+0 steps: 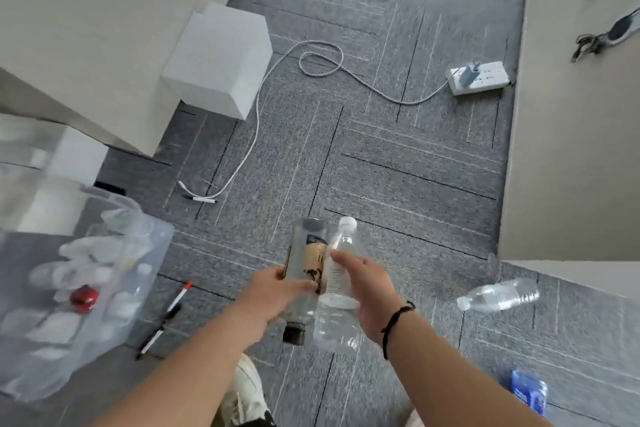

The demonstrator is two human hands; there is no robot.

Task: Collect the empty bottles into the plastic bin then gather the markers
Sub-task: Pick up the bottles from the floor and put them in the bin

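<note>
My left hand [277, 288] grips a clear bottle with a tan label and a dark cap [304, 263], cap end pointing toward me. My right hand [367, 284] grips a clear bottle with a white cap [337, 319], held beside the first one above the carpet. The clear plastic bin [152, 253] stands at the left with several empty bottles and a red cap inside. Another clear bottle [498, 295] lies on the floor at the right. A red-capped marker [178, 296] and a black-capped marker [159, 331] lie beside the bin. A third marker [204, 199] lies farther off.
A white cable [277, 80] loops across the grey carpet to a power strip [479, 78]. A white box [218, 59] sits by a beige desk at the left. Another beige desk [571, 114] fills the right. A blue packet [528, 395] lies at the lower right. My shoe [246, 388] is below.
</note>
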